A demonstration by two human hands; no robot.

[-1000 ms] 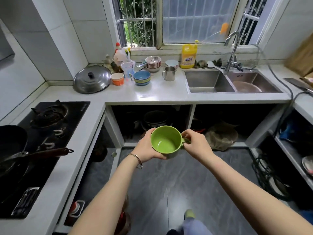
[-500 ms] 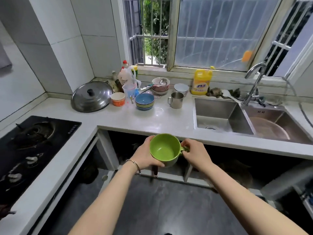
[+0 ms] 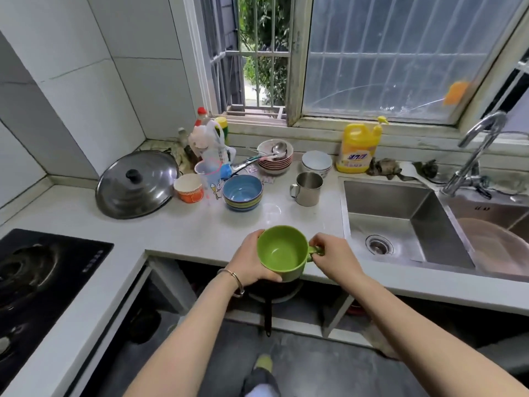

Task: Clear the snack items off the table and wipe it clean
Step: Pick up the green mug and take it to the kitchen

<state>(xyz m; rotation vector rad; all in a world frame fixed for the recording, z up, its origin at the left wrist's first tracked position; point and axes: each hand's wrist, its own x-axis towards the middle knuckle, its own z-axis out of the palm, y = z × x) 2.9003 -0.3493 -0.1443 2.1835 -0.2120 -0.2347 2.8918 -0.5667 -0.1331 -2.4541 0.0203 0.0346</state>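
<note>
In the head view, a green mug [image 3: 282, 252] is held over the near edge of the white table [image 3: 186, 233], empty and tilted toward the camera. The left hand [image 3: 252, 260] is wrapped around its side; the right hand [image 3: 333, 253] is pinched on its handle. Farther off stand a blue bowl [image 3: 242, 192] and a steel cup [image 3: 307, 188], with the sink [image 3: 400, 222] to the right.

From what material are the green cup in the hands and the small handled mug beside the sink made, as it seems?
Green cup: probably glazed ceramic or perhaps plastic; it has even colour, thick walls and a soft sheen. Metal mug: most likely stainless steel, with a grey, brushed, reflective wall and a thin rim.
</note>
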